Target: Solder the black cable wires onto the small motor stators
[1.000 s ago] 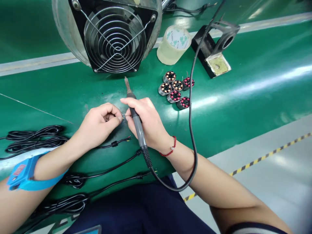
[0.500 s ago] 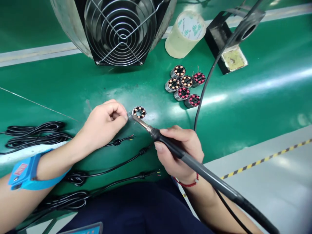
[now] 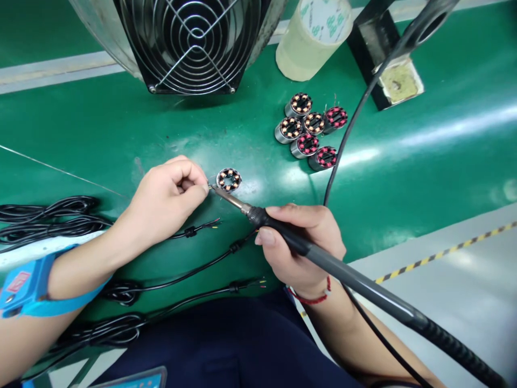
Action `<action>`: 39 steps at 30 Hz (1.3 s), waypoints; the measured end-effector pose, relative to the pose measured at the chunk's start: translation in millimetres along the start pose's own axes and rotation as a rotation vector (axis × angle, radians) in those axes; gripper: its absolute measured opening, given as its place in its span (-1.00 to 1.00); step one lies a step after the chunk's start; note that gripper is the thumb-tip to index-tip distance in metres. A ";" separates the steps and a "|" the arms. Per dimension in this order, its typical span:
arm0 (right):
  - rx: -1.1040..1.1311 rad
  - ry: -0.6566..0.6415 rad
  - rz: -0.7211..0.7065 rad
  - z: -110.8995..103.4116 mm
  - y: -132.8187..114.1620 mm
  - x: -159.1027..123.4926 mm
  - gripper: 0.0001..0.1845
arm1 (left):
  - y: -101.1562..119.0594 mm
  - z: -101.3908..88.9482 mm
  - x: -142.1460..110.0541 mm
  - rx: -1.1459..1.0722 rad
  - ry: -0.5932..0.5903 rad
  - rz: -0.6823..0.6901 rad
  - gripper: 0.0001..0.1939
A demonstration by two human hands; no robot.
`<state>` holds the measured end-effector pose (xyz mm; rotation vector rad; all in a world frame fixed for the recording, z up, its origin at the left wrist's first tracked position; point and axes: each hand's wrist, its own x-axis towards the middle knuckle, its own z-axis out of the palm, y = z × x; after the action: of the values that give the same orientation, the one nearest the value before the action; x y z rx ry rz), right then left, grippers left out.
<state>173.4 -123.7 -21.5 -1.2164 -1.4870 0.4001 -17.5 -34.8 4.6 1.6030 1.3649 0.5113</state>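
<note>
My right hand (image 3: 305, 242) grips a soldering iron (image 3: 302, 245) by its dark handle, fingers wrapped round it. The iron's metal tip points left, to the fingertips of my left hand (image 3: 169, 196), beside a small motor stator (image 3: 229, 180) with copper windings. My left thumb and forefinger are pinched together at the stator's left side. A thin silvery solder wire (image 3: 60, 168) runs in from the left edge and passes under that hand. Fine wire ends show at the pinch, too small to make out clearly.
Several more stators (image 3: 306, 145), with copper or red windings, stand grouped at right. Behind are a fan (image 3: 196, 48), a tape roll (image 3: 302, 51) and an iron stand with sponge (image 3: 399, 83). Black cables (image 3: 177, 280) lie in front; the iron's cord (image 3: 347, 134) crosses at right.
The iron's tip has shifted slightly left, from the stator's edge to my left fingertips. The whole view has also moved a little. Both hands keep their grips.
</note>
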 end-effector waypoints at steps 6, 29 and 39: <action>0.004 0.008 0.043 0.3 -0.5 -0.8 -0.87 | -0.4 1.3 0.8 -0.004 0.009 0.004 -0.87; -0.131 -0.516 -0.009 12.8 4.4 53.7 -0.63 | -3.3 0.6 1.0 0.010 0.012 0.003 -0.87; -0.178 -0.515 -0.068 36.6 27.9 50.7 -0.53 | -2.9 -1.8 0.7 0.025 0.021 0.031 -0.86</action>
<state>161.8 -56.5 -28.6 -1.2528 -2.0345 0.5742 -20.2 -33.6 2.8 1.6451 1.3690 0.5334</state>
